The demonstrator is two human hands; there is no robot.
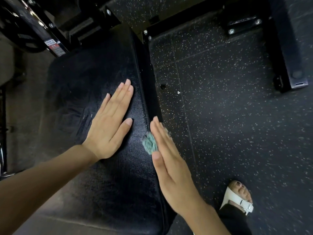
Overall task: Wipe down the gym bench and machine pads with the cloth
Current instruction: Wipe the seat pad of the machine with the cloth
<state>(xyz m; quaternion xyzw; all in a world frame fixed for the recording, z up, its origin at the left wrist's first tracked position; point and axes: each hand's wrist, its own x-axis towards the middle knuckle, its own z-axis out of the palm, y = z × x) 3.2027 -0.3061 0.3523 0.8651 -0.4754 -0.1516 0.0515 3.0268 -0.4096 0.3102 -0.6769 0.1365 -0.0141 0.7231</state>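
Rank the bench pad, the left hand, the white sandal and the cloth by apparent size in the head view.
1. bench pad
2. left hand
3. white sandal
4. cloth: smallest showing, but the right hand covers much of it, so unsure.

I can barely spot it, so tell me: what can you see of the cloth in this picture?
The cloth is blue-green with a nubby, towel-like weave, and looks slightly blurred. It is bunched up rather than spread flat. The right hand presses it with straight fingers against the right side edge of the black bench, and part of it is hidden behind those fingers. A paler, frayed bit peeks out on the fingers' far side. Nothing else visibly touches it.
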